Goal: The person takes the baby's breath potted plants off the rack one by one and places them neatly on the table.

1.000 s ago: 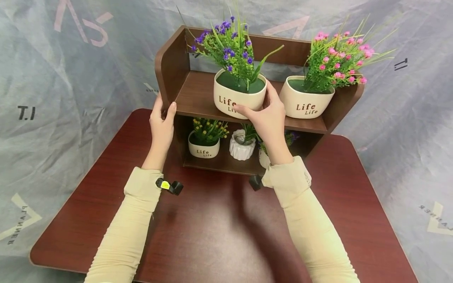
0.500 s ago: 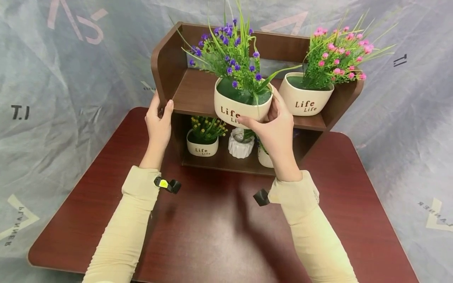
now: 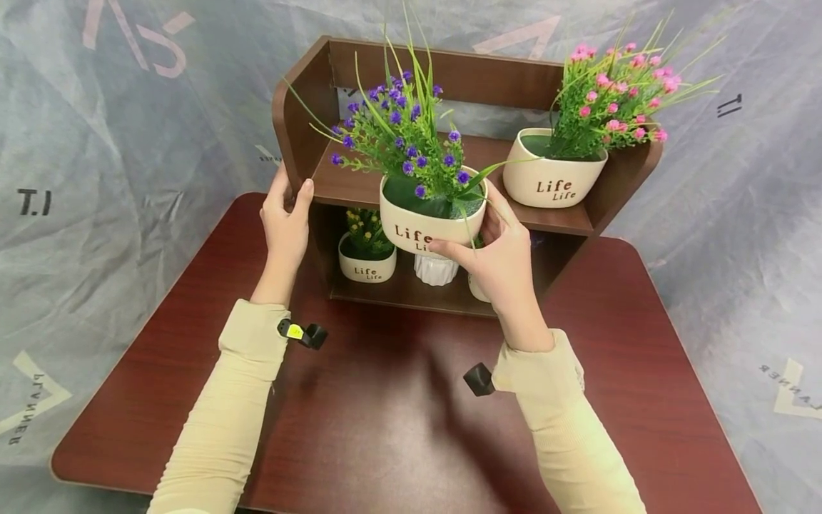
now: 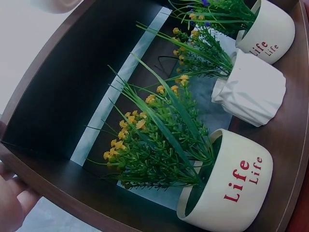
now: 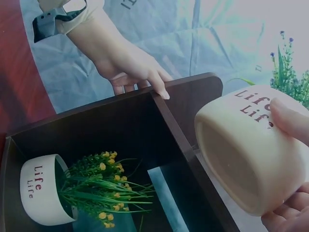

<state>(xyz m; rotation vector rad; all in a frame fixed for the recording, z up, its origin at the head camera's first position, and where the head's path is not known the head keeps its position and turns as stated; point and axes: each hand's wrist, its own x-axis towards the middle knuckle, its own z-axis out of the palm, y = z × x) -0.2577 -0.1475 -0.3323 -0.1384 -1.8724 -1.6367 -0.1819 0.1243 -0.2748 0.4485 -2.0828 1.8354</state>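
Observation:
My right hand [image 3: 507, 268] grips a cream flowerpot [image 3: 432, 225] of purple artificial flowers by its right side, thumb across the "Life" lettering. The pot hangs in front of the upper shelf's front edge, its underside showing in the right wrist view. My left hand [image 3: 285, 221] holds the left side panel of the brown wooden shelf [image 3: 302, 128], thumb at the front edge and fingers behind. A pot of pink flowers [image 3: 555, 178] stands on the upper shelf at the right. Below are a yellow-flowered pot [image 4: 231, 188], a white ribbed pot [image 4: 256, 89] and another "Life" pot [image 4: 270, 31].
The shelf stands toward the back of a dark red table [image 3: 385, 428] with rounded corners. Grey printed sheeting [image 3: 160, 128] hangs behind and at both sides. Black wrist cameras stick inward from both sleeves.
My right hand has drawn the purple-flowered pot forward and down off the upper shelf, so it now overlaps the white ribbed pot. The left hand keeps its hold on the side panel.

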